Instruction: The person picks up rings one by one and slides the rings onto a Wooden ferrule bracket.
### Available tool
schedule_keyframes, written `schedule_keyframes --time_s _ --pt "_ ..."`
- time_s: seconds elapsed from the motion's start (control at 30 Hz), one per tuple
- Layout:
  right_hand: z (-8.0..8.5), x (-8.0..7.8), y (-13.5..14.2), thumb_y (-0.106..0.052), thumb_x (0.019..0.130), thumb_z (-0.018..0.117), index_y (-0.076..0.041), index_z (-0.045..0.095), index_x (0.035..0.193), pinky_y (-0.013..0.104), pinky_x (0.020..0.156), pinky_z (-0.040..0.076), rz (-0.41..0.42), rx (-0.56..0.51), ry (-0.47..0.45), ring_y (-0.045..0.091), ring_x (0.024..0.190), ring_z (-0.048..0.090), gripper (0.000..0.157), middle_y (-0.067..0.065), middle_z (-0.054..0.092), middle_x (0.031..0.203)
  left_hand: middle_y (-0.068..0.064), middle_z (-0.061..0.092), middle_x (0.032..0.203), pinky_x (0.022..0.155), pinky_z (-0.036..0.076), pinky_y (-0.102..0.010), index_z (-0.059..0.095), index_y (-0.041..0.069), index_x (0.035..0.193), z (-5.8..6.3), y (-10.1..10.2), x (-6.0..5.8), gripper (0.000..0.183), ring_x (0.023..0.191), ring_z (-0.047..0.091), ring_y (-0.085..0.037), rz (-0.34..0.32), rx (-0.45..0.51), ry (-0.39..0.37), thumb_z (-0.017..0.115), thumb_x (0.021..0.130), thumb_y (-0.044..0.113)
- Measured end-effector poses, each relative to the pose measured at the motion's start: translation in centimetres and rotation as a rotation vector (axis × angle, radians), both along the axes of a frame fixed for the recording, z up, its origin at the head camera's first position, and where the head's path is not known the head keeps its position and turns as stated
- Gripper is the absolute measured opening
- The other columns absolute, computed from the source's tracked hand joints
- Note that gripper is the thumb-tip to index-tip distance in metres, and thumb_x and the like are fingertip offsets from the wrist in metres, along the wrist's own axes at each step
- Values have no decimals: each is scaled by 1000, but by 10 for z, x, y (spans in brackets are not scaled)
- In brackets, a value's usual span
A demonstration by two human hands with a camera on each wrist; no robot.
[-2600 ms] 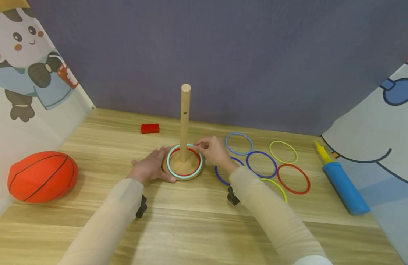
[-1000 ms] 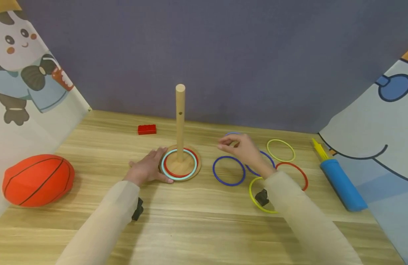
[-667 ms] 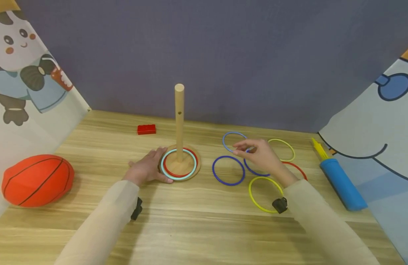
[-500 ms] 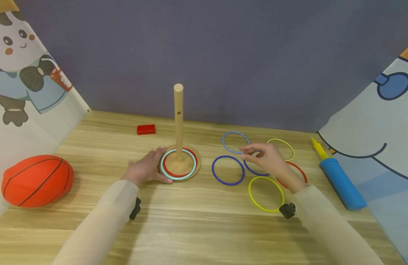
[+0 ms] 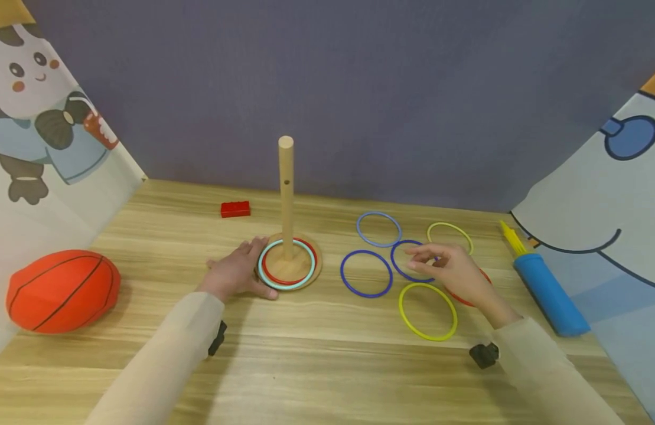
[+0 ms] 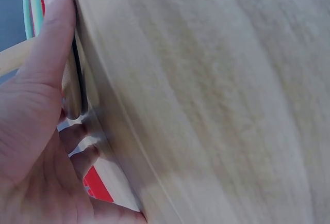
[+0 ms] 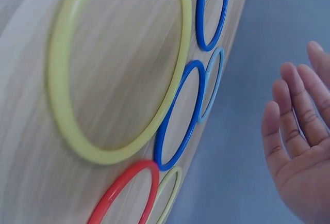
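Note:
My left hand (image 5: 238, 269) holds the round wooden base (image 5: 318, 268) of a ring toss stand, its thumb and fingers spread around the left edge. The base also shows in the left wrist view beside the thumb (image 6: 51, 38). An upright peg (image 5: 287, 200) rises from the base, and a light turquoise ring (image 5: 261, 273) and a red ring (image 5: 316, 260) lie around its foot. My right hand (image 5: 455, 274) hovers with nothing in it, fingers bent loosely, over a dark blue ring (image 5: 393, 262) and a red ring (image 5: 462, 301) that it partly covers.
Right of the stand lie another dark blue ring (image 5: 342, 276), a light blue ring (image 5: 358, 229), a yellow ring (image 5: 401, 316) and a pale yellow ring (image 5: 468, 236). A blue pump (image 5: 553, 298) lies far right. A red toy brick (image 5: 235, 209) and an orange ball (image 5: 64, 290) are left.
My right hand has let go at the rings on the stand and moved right over the loose rings. The turquoise ring has shifted slightly left against the red one. The left hand stays at the base.

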State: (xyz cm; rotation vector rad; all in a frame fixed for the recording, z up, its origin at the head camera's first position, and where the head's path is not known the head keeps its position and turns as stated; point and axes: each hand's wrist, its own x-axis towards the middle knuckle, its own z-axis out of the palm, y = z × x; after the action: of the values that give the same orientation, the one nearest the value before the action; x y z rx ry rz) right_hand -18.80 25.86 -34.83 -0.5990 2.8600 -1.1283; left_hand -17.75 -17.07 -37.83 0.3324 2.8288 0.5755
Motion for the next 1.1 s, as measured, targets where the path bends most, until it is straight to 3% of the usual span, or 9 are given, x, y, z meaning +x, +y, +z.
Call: schedule_keyframes --time_s 0.37,0.63,0.87,1.1 --pt "-4 5 9 -20 95 74 -6 74 121 30 75 54 -8 14 29 4 91 66 30 1 77 99 -23 19 166 89 18 -93 17 7 162 3 1 0 130 151 18 -45 12 -25 -64 88 68 60" --pt "-6 7 19 -18 93 76 -5 74 119 30 73 55 6 79 39 9 88 67 29 -2 76 94 -23 23 165 89 22 -92 19 8 162 5 3 1 122 151 20 -44 22 -37 -53 81 73 66" --pt "-14 9 38 -19 93 76 -3 72 122 28 72 58 46 130 -12 15 89 70 33 -2 76 96 -23 23 165 90 20 -92 19 8 162 5 5 -1 117 151 20 -44 29 -47 -61 78 78 65" --pt "-28 9 54 -15 89 79 -1 73 117 31 74 58 51 174 38 12 86 69 32 -3 74 93 -23 21 165 89 22 -92 16 6 162 5 4 -1 124 151 20 -44 26 -71 -64 82 74 64"
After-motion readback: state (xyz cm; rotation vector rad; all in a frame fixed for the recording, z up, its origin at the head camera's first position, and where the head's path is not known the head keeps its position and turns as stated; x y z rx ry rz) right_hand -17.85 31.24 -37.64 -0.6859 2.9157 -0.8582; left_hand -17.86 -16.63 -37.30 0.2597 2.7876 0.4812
